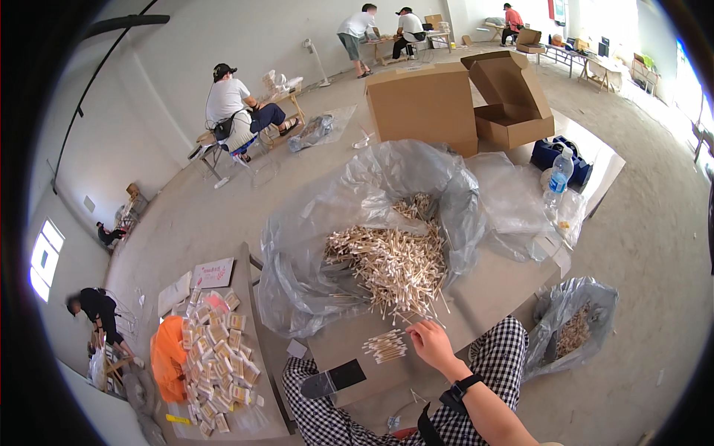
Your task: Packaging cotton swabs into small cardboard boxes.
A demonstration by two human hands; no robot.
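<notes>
A bright window [46, 260] is set in the pale wall [186, 48] at the far left, with a person in black [104, 312] bending nearer. On the left tabletop [251, 312], small packs [216, 349] lie heaped beside an orange bag [169, 353]. Beyond it, a seated person in a white shirt [230, 108] works on the grey floor [647, 297].

The main tabletop [476, 297] carries a dark flat pad [346, 375] at its near edge, then a small row of cotton swabs [384, 346]. Farther, a clear plastic bag [290, 223] lies open around a large swab heap [394, 260]. Just right of the row is the right hand [430, 343], its fingers drawn together; whether they pinch a swab, I cannot tell, nor what the left hand does.

Cardboard boxes [422, 108] stand at the far end, with a water bottle [559, 175] to their right. At the near right, another bag [601, 297] holds more swabs.
</notes>
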